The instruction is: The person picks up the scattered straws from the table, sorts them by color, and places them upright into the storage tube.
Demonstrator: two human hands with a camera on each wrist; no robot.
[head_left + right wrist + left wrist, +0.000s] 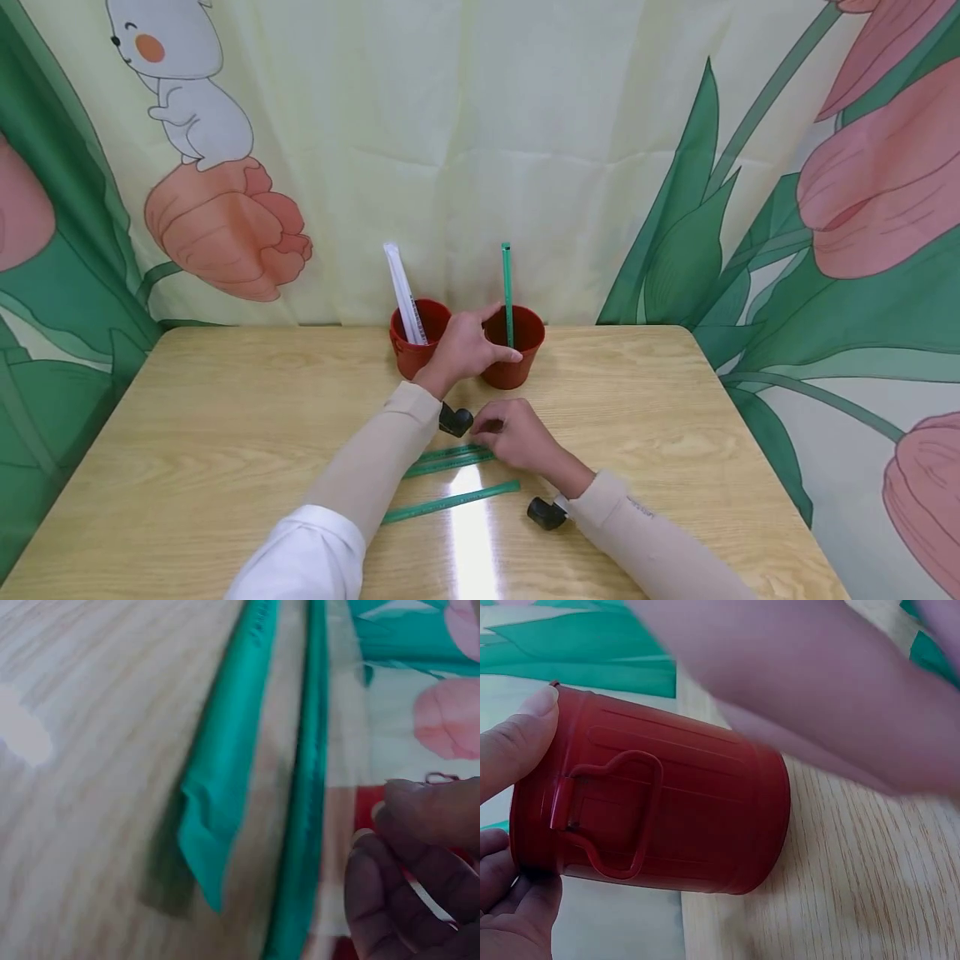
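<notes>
My left hand [467,343] grips the right-hand red bucket [513,367] at its rim, thumb on one side and fingers on the other. The left wrist view shows the bucket's wire handle [649,817] folded against its ribbed wall. A green wrapped straw [507,283] stands upright in this bucket. Lower down, my right hand [517,435] hovers by the right end of some green wrapped straws [450,462] lying on the table. Its fingers are loosely bent, with nothing visible between thumb and fingertips [365,870]. One flat straw end [214,817] looks creased.
A second red bucket [408,360] stands left of the first, with white wrapped straws [405,292] leaning in it. Another green straw [450,502] lies nearer on the wooden table [225,467]. Behind the table's far edge hangs a printed curtain [480,167].
</notes>
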